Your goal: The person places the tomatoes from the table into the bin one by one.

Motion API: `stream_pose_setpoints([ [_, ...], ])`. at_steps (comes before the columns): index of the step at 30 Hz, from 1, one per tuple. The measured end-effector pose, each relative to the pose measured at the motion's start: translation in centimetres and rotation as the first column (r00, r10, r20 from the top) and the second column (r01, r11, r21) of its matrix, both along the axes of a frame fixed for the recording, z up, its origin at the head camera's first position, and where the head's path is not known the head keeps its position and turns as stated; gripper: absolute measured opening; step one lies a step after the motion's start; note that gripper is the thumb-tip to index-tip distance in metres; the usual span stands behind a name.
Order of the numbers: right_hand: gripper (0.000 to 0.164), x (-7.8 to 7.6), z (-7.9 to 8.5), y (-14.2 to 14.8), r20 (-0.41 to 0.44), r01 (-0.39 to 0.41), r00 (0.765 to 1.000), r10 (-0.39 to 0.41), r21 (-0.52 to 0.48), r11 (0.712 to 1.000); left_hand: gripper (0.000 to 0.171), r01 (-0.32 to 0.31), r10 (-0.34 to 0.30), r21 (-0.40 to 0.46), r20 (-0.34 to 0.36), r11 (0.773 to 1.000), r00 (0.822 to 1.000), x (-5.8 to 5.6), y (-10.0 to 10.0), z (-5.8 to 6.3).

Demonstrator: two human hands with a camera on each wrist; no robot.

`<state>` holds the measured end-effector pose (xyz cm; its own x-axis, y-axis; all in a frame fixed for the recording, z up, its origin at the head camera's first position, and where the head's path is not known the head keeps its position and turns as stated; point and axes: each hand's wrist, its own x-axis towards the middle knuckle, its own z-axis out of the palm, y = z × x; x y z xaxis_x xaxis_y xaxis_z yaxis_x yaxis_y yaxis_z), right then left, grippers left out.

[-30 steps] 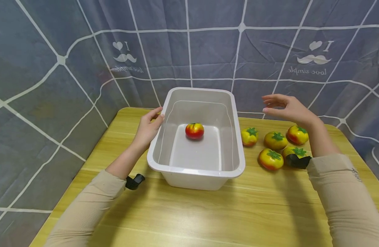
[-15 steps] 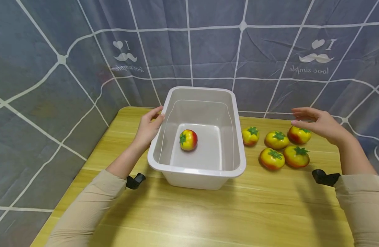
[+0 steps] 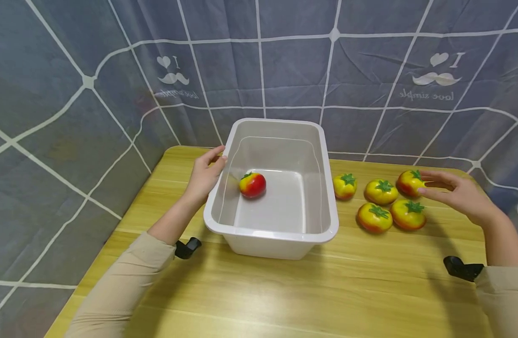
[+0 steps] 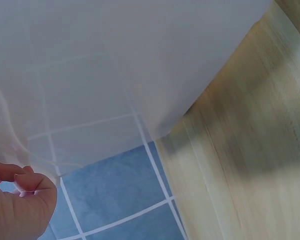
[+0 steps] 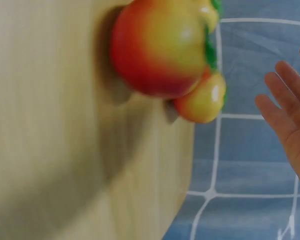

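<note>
A pale grey plastic basin (image 3: 276,237) stands mid-table in the head view. One red and yellow toy tomato (image 3: 253,185) lies inside it, against the left part of its floor. My left hand (image 3: 206,173) grips the basin's left rim with thumb and fingers; the left wrist view shows those curled fingers (image 4: 27,179) beside the basin wall. To the right of the basin several more toy tomatoes with green leaf tops lie close together. My right hand (image 3: 457,192) is at the back right toy tomato (image 3: 410,183), fingers spread around its right side; contact is unclear.
A wooden table (image 3: 284,291) carries everything. Behind and left hangs a blue-grey curtain (image 3: 293,70) with white lines. A front toy tomato (image 3: 375,218) and a leftmost one (image 3: 345,186) sit between the basin and my right hand.
My right hand has moved right and down, from above the loose toy tomatoes to the back right one. The toy tomato in the basin has rolled left. My left hand stays on the rim.
</note>
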<state>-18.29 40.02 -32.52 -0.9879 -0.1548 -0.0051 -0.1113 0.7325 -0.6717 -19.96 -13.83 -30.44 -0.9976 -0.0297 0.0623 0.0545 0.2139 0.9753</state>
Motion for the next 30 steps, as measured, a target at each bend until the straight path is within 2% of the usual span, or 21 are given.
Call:
stream_pose_setpoints([
  [15,0.061,2.6,-4.6,1.8,0.078,-0.010,0.997,0.011,-0.019,1.000,0.045,0.003,-0.003,0.018,-0.008,1.000,1.000,0.0,-0.1,-0.2],
  [22,0.061,2.8,-5.8,1.6,0.087,-0.014,0.996,0.020,-0.067,0.998,0.046,0.010,-0.010,0.041,-0.008,0.999,1.000,0.0,-0.1,-0.2],
  [30,0.063,2.8,-6.6,1.0,0.092,-0.007,0.996,0.013,-0.068,0.998,0.046,0.011,-0.011,0.033,-0.013,0.999,1.000,0.0,-0.1,-0.3],
])
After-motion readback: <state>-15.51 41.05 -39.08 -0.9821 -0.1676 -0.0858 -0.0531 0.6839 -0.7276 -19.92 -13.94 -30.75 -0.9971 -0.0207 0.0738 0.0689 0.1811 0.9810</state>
